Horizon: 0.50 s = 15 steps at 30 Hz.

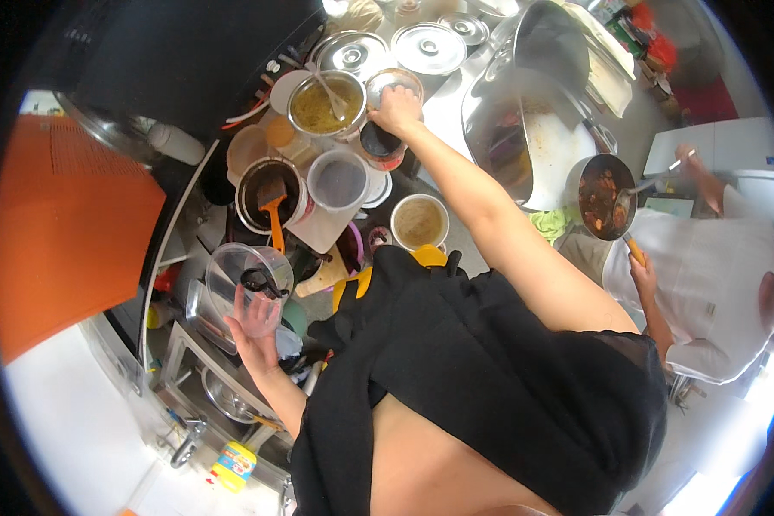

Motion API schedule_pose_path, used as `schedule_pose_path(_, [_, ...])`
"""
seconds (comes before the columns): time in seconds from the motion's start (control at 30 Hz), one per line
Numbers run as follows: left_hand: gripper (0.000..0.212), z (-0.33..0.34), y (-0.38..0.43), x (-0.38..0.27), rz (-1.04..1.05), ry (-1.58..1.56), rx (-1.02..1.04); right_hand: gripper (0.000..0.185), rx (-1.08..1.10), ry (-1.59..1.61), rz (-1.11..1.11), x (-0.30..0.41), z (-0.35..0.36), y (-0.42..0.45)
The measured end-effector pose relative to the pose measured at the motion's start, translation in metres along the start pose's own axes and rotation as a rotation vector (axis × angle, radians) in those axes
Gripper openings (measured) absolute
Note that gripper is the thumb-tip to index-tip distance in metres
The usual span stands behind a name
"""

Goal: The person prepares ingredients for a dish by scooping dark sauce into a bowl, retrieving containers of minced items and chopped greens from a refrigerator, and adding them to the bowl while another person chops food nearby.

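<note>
My left hand (256, 329) is under and against a clear plastic tub (222, 274), with a dark, glossy thing (262, 282) lying in it. My right hand (398, 106) reaches over a round metal container (393, 79); its fingertips are partly hidden, and I cannot tell whether it grips the rim. Just below that hand stands a tub with dark contents (382, 143). To its left is a metal pot of yellowish liquid (327, 106) with a pale spoon in it. A bucket of dark sauce (251, 209) holds an orange-handled brush (274, 219). Between them stands an empty-looking clear tub (338, 180).
Several metal lids (428, 48) lie at the back. At right a co-worker in white holds a pan of food (601, 197) and a ladle, near a large steel vessel (500, 135). A bucket of cloudy liquid (419, 222) is before me. A sink tap (188, 445) is lower left.
</note>
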<state>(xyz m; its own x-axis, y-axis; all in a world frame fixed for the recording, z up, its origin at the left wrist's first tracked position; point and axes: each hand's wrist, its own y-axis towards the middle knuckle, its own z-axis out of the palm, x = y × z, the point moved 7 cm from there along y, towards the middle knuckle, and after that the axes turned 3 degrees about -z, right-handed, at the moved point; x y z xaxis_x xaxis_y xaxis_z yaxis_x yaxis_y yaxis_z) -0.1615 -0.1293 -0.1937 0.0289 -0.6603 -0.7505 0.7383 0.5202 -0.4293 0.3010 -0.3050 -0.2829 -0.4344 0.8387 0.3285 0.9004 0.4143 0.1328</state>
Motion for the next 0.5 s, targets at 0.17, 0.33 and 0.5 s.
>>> schedule_pose_path(0.17, [0.079, 0.02, 0.005, -0.003, -0.006, 0.014, 0.034, 0.034, 0.136, 0.047, -0.079, 0.007, 0.02, 0.017])
schedule_pose_path(0.33, [0.079, 0.029, 0.015, -0.001, -0.031, 0.036, 0.052, 0.025, 0.02, 0.076, -0.214, 0.006, 0.016, 0.017])
schedule_pose_path(0.5, [0.078, 0.032, 0.023, 0.003, -0.044, 0.038, 0.039, 0.023, -0.143, 0.251, -0.189, 0.008, -0.016, 0.019])
